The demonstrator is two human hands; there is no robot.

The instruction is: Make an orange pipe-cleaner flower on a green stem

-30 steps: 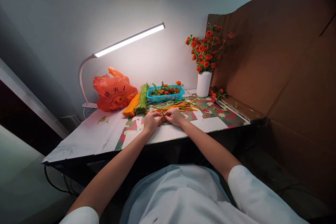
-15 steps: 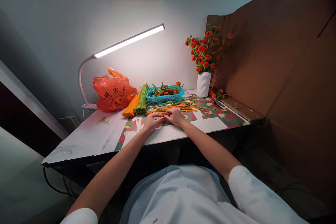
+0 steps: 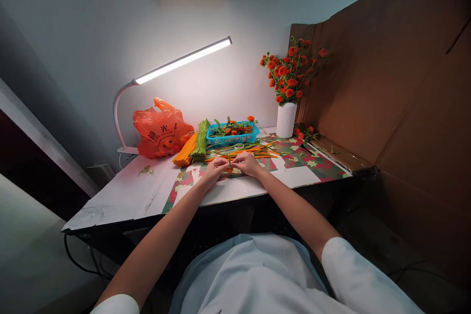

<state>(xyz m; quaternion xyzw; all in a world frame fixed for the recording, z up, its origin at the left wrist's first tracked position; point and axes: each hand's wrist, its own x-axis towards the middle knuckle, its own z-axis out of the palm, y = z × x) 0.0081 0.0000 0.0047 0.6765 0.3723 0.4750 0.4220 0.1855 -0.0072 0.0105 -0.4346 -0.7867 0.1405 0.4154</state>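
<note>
My left hand (image 3: 212,170) and my right hand (image 3: 248,164) meet over the middle of the desk, fingers pinched together on a small orange and green pipe-cleaner flower (image 3: 229,166) held between them. Just behind the hands lie loose orange and green pipe cleaners (image 3: 250,148). A bundle of orange and green pipe cleaners (image 3: 193,143) lies to the left of a blue basket (image 3: 231,136) filled with finished orange flowers.
A white vase (image 3: 286,119) with orange flowers stands at the back right, with a few more flowers (image 3: 304,132) beside it. An orange plastic bag (image 3: 161,129) and a lit white desk lamp (image 3: 172,66) are at the back left. A cardboard wall (image 3: 386,78) borders the right side.
Both hands stay together on the small flower, with slight finger movement. The view has shifted a little.
</note>
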